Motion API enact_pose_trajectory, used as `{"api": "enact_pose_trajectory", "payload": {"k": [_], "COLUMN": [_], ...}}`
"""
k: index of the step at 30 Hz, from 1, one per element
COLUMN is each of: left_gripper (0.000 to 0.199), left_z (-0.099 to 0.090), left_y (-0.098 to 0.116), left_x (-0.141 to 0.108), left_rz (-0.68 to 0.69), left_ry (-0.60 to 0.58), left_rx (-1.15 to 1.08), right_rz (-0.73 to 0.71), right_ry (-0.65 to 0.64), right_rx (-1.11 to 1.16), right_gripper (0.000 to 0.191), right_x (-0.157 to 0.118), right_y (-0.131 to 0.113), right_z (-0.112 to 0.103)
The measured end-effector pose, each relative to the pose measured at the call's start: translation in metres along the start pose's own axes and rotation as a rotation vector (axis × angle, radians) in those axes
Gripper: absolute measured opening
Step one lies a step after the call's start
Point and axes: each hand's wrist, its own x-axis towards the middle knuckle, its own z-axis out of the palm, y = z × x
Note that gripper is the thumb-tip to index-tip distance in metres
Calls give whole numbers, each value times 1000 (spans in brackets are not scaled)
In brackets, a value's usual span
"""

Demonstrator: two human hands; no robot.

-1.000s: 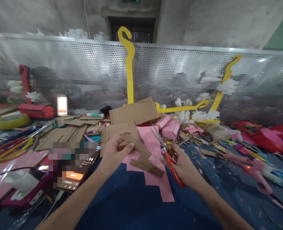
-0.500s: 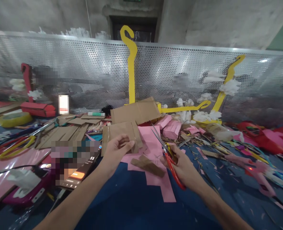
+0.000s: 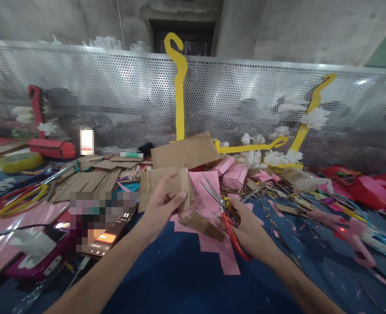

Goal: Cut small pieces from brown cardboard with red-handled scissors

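Note:
My left hand (image 3: pixel 166 201) is on a creased brown cardboard piece (image 3: pixel 150 185), its index finger stretched over the face and its thumb at the folded right flap. What the curled fingers touch is hidden. My right hand (image 3: pixel 243 222) grips red-and-yellow-handled scissors (image 3: pixel 227 218), whose blades are parted and point away to the left above pink paper (image 3: pixel 209 185). The stepped pink sheet lies under both hands. A narrow cardboard strip (image 3: pixel 204 226) rests across it, between my hands.
A phone (image 3: pixel 114 231) and a purple power block (image 3: pixel 37 257) are on the left. Behind stand a cardboard sheet (image 3: pixel 186 150) and a yellow hooked shape (image 3: pixel 179 96). To the right lie paper scraps and a pink glue gun (image 3: pixel 353 235). A perforated metal panel (image 3: pixel 114 87) spans the back.
My left index finger has straightened and the cardboard's right flap has shifted slightly. The scissors have moved a little left, with their blades still apart.

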Motion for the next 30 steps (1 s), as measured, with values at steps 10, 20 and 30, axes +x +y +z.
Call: {"api": "enact_pose_trajectory", "payload": {"k": [10,20,30], "left_gripper": [22,28,27], "left_z": [-2,-2,-3], "left_y": [-2,-2,-4], "left_x": [0,0,1], "left_rz": [-91,-101,-25], "left_ry": [-47,-16,-63], "left_rx": [-129,-71,88], "right_rz": [23,-41,-37], "right_ry": [-12,-19,-117], "right_rx": [-12,2,-1], "right_gripper": [24,20,28], "right_x": [1,-2,-4], "right_y": [5,7,-2], "right_z": [0,1,0]}}
